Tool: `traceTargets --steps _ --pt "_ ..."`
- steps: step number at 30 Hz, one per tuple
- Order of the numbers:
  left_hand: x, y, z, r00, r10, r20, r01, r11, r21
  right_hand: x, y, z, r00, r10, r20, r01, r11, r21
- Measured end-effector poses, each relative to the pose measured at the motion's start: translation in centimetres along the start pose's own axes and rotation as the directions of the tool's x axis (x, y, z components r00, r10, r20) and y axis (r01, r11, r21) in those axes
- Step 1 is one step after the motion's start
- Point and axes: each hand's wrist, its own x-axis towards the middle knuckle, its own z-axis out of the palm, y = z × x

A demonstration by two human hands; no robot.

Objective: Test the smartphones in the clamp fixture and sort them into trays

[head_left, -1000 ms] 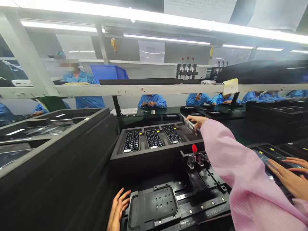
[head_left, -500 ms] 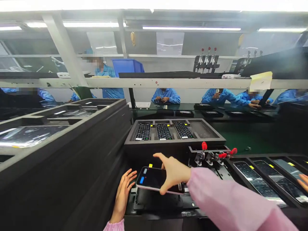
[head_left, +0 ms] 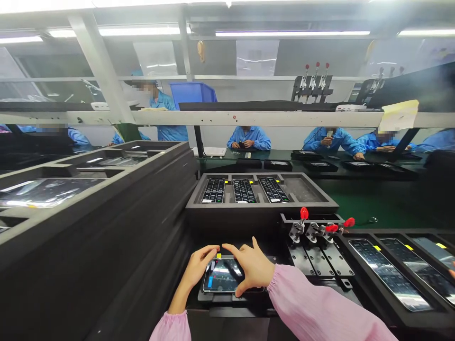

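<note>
Head view: a long, bright workroom with grey wall panels (head_left: 220, 61) stretches behind the bench, lit by white strip lights (head_left: 292, 33). A white shelf beam (head_left: 249, 117) crosses its whole width, perforated by small holes and carrying a blue bin (head_left: 194, 94) and flat black trays. On the left rises a tall black foam stack (head_left: 142, 208), its upper compartments holding glossy, film-like pieces. A dark green worktop (head_left: 359, 208) runs away to the right, and beyond it people in blue jackets (head_left: 249, 138) sit at their work, one of them standing farther left. Centred on the bench, a grey-rimmed foam tray (head_left: 263, 205) holds three phones (head_left: 244, 191) with keypad-like patterns on their faces; a second tray (head_left: 400, 265) at the right holds more phones, another person's fingertips (head_left: 452, 271) at its edge. Between the trays and the wearer stands a black fixture (head_left: 209, 298), with red-handled clamps (head_left: 304, 213) beside it. On the fixture lies the pale-edged phone (head_left: 225, 279), screen up. The right hand (head_left: 254, 267) spans its right end, fingers spread wide, thumb against the near edge, gripping it. The left hand (head_left: 197, 267) curves loosely around the far left corner, fingertips beside a small yellow tab (head_left: 218, 255); whether they pinch it cannot be told.
</note>
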Motion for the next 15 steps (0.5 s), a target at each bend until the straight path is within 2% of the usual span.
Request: traceTargets --steps 6,9,11,13,14,15 --pt "0.1 0.7 0.1 0.999 0.045 0.022 -0.048 0.988 0.147 0.6 0.1 0.4 0.999 0.027 0.047 -0.029 0.999 0.038" --pt "-0.1 1.0 0.7 0.997 0.073 0.026 -0.077 0.980 0.183 -0.3 -0.5 -0.1 0.998 0.056 0.013 -0.057 0.993 0.103" --pt "-0.2 1.2 1.8 0.995 0.093 0.035 -0.098 0.976 0.192 -1.6 -0.9 -1.3 0.996 0.040 -0.085 -0.023 0.982 0.187" --pt "0.0 1.6 3.3 0.992 0.115 0.055 -0.123 0.973 0.195 -3.3 -1.0 -3.4 0.957 0.070 -0.282 0.019 0.953 0.301" --pt "0.2 1.9 4.2 0.989 0.126 0.072 -0.138 0.971 0.193 -4.3 -0.9 -4.7 0.906 0.122 -0.404 0.027 0.938 0.345" --pt "0.4 2.2 5.2 0.986 0.137 0.095 -0.153 0.970 0.190 -5.2 -0.6 -6.0 0.826 0.192 -0.530 0.021 0.929 0.370"
